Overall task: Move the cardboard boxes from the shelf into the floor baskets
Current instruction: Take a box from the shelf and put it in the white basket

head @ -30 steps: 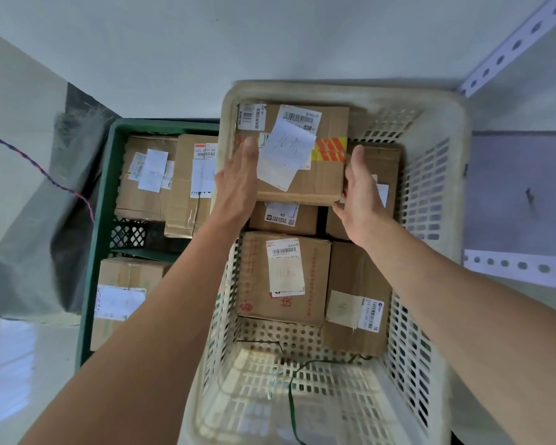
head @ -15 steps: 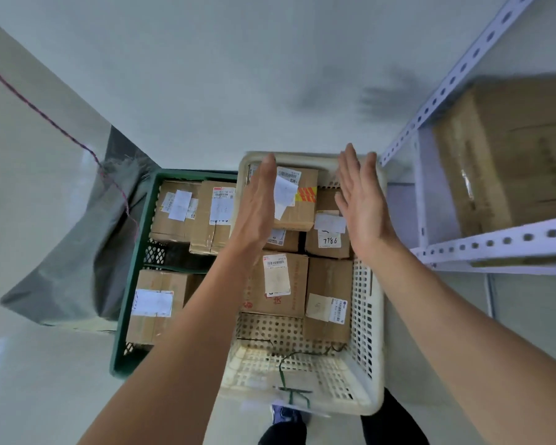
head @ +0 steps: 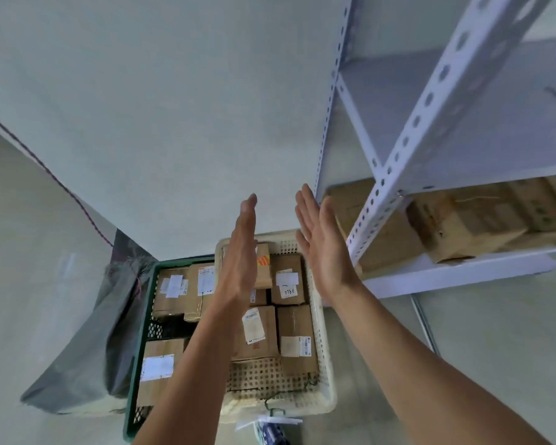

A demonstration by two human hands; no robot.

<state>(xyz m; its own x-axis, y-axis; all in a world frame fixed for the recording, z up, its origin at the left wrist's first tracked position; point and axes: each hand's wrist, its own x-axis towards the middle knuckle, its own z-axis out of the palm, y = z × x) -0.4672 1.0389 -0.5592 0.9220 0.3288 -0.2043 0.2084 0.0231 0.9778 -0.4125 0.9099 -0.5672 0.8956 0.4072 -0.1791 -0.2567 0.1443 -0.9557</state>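
Both hands are raised above the floor baskets, flat and empty, palms facing each other. My left hand [head: 240,252] hangs over the white basket [head: 325,364], which holds several labelled cardboard boxes, among them one with an orange-striped label [head: 263,263]. My right hand [head: 322,244] is close to the white metal shelf [head: 463,268] on the right. Large cardboard boxes [head: 463,226] stand on that shelf's lower level. The green basket [head: 142,342] to the left of the white one also holds several boxes.
A grey bag [head: 87,358] slumps against the wall left of the green basket. A perforated shelf post [head: 430,101] rises at the right, with a bare upper shelf level behind it. A red cord [head: 45,168] runs along the left wall.
My hands have let go of the orange-striped box, which now lies in the white basket. Both hands rose up and toward the shelf, and the view lifted away from the baskets.
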